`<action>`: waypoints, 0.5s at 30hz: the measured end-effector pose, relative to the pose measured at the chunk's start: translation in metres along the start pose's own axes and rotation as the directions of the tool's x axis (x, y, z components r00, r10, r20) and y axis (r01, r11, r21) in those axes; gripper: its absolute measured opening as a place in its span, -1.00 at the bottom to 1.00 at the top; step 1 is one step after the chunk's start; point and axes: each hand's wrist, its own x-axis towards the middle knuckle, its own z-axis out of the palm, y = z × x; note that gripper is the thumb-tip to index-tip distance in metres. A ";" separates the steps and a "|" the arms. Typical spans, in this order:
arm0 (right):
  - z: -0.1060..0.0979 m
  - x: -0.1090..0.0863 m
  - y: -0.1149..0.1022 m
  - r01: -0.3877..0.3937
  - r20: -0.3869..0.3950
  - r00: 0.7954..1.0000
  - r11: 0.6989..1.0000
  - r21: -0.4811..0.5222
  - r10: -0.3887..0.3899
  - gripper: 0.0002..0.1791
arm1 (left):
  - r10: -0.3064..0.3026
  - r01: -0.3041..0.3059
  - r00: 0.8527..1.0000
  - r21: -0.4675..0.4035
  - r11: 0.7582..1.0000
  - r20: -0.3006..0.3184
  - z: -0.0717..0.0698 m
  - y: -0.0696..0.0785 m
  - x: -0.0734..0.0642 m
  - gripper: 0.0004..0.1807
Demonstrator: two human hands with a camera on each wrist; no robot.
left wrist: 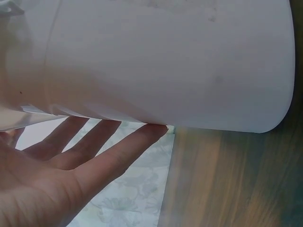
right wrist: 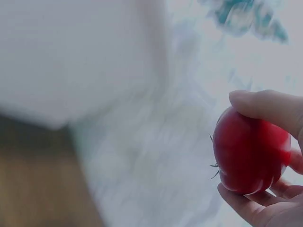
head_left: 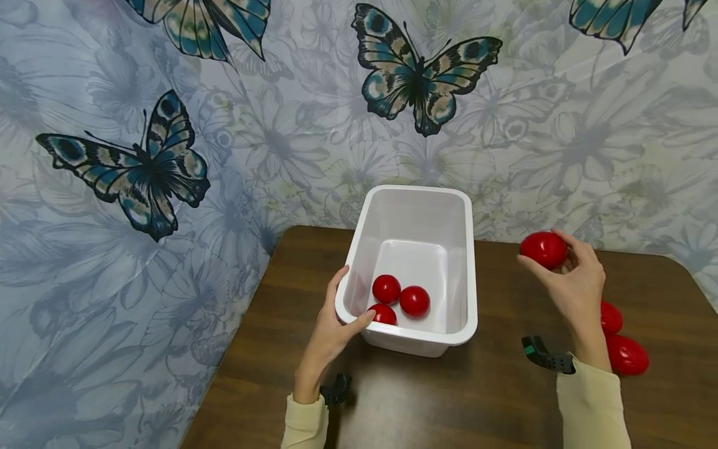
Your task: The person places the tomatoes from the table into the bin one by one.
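Observation:
A red tomato (right wrist: 251, 151), green wisps of its stem end showing in the right wrist view, is held between the thumb and fingers of my right hand (head_left: 578, 284). It is raised to the right of a white plastic bin (head_left: 462, 274). My left hand (head_left: 328, 340) grips the bin's near left corner, thumb over the rim and fingers along the outer wall. Inside the bin lie three round red tomatoes: one at the left (head_left: 386, 289), one at the right (head_left: 415, 302) and a nearer one (head_left: 384, 314) partly hidden by the thumb and rim.
Beside my right forearm, two more red tomatoes rest on the brown wooden table (head_left: 449, 405): a nearer one (head_left: 628, 355) and a farther one (head_left: 611, 318) partly behind the wrist. A wall covering with butterflies (head_left: 417, 75) rises behind the table's back edge.

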 end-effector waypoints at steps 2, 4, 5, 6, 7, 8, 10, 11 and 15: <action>0.012 0.007 -0.025 0.040 0.006 0.999 0.996 0.082 -0.041 -0.22 | -0.006 0.006 1.000 -0.004 1.000 -0.002 0.000 0.000 0.000 0.03; 0.027 0.010 -0.050 0.084 0.033 0.995 0.984 0.157 -0.091 -0.22 | -0.007 0.007 1.000 -0.009 1.000 -0.003 0.000 -0.001 0.001 0.03; 0.035 0.010 -0.063 0.102 0.053 0.992 0.977 0.188 -0.114 -0.22 | -0.007 0.007 1.000 -0.011 1.000 -0.003 0.000 -0.001 0.001 0.03; 0.043 0.010 -0.075 0.118 0.076 0.988 0.970 0.213 -0.137 -0.22 | -0.007 0.007 1.000 -0.013 1.000 -0.003 0.000 -0.002 0.001 0.03; 0.051 0.008 -0.085 0.133 0.105 0.981 0.962 0.238 -0.161 -0.23 | -0.007 0.007 1.000 -0.013 1.000 -0.003 0.000 -0.002 0.002 0.03; 0.060 0.006 -0.095 0.147 0.136 0.973 0.955 0.259 -0.186 -0.23 | -0.008 0.008 1.000 -0.014 1.000 -0.003 0.000 -0.003 0.002 0.03; 0.076 0.001 -0.111 0.186 0.197 0.949 0.943 0.276 -0.245 -0.24 | -0.011 0.011 1.000 -0.014 1.000 -0.003 0.000 -0.004 0.003 0.03; 0.084 -0.002 -0.117 0.206 0.223 0.936 0.938 0.280 -0.272 -0.25 | -0.011 0.011 1.000 -0.012 1.000 -0.003 0.000 -0.004 0.003 0.03; 0.106 -0.008 -0.127 0.253 0.286 0.899 0.926 0.282 -0.332 -0.26 | -0.007 0.007 1.000 -0.001 1.000 -0.008 -0.001 -0.005 0.003 0.03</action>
